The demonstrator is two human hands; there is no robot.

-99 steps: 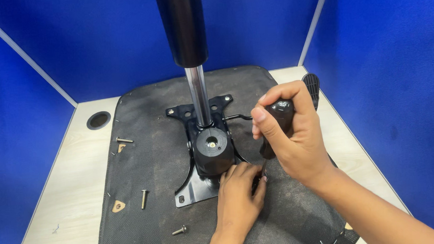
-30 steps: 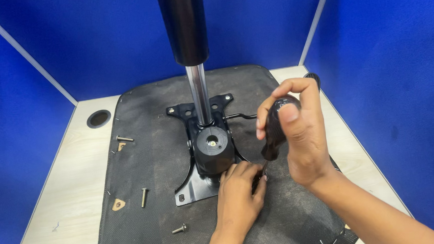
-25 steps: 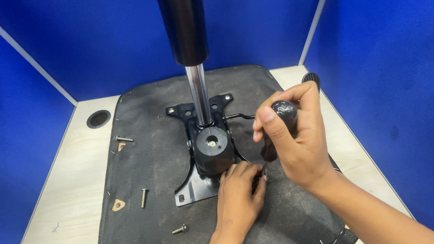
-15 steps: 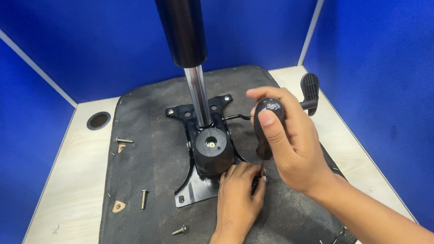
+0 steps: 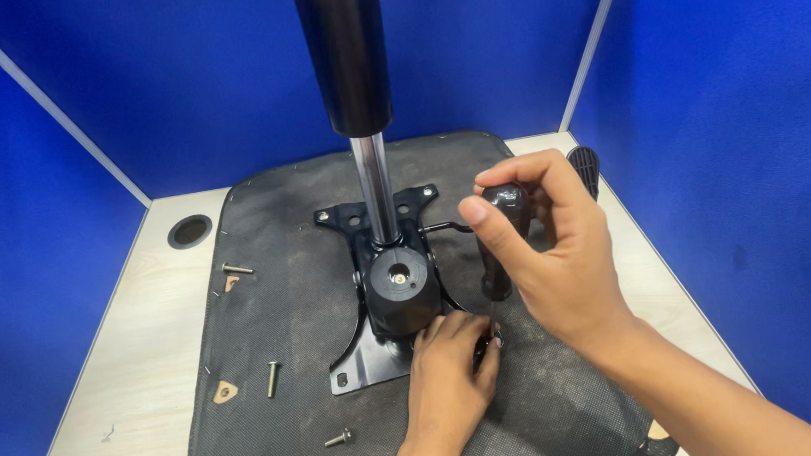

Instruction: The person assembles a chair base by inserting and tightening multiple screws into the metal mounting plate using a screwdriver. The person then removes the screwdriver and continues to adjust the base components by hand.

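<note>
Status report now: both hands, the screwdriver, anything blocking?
Right hand grips screwdriver, upright. Left hand steadies its tip at black bracket. Loose screws lie apart; nothing blocking.

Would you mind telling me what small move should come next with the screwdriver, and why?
Probably another twist of the screwdriver. The right hand grips its black handle upright, the tip sits at the screw that the left hand steadies at the bracket corner, and the screw head looks not fully seated.
</note>
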